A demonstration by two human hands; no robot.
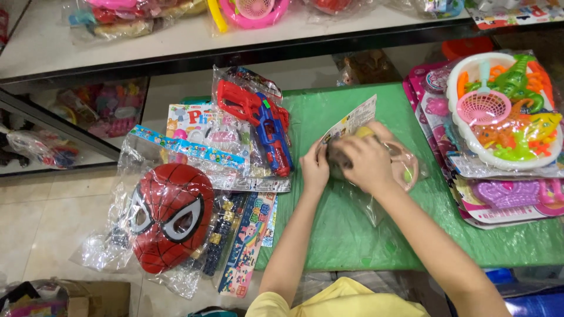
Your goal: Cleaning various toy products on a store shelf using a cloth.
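My left hand (315, 168) and my right hand (365, 159) both grip a clear plastic toy packet (405, 170) with a printed card header (351, 123). The packet lies on a green plastic-covered table (352, 235). My right hand covers most of the packet's contents; a pale round piece and a bit of yellow show beside my fingers. My left hand pinches the packet's left edge, just under the card.
To the left lie a bagged red mask (170, 217), a red and blue toy gun pack (261, 120) and flat toy cards (200, 135). At the right, a white basket of plastic animals (505, 111) rests on pink packs. A shelf (176, 41) of toys runs behind.
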